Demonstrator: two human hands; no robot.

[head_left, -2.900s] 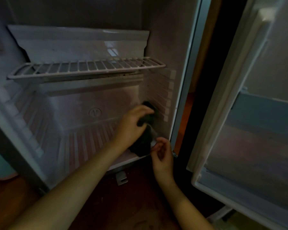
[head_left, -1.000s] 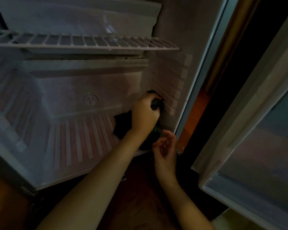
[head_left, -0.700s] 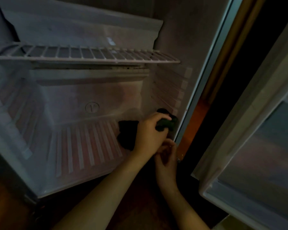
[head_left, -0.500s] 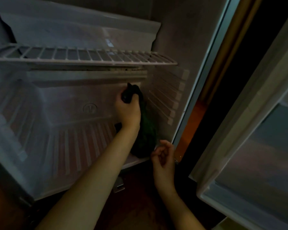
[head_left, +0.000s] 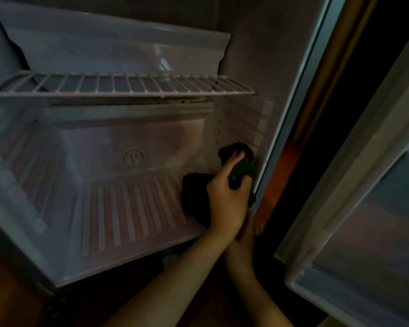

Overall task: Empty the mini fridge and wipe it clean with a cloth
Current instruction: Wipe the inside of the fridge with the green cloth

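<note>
The mini fridge (head_left: 132, 142) is seen open. A dark cloth (head_left: 195, 197) is grasped by the left grip (head_left: 227, 197) and pressed to the right wall at the floor's right front corner. The right grip (head_left: 244, 237) is half hidden below; its state cannot be told.

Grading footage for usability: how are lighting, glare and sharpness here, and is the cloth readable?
Head view: dim and soft throughout, nothing crisp; the dark crumpled cloth gripped by the left hand merges into shadow, its edges barely readable; a glare patch sits on the white plastic back panel above the white wire shelf.
</note>
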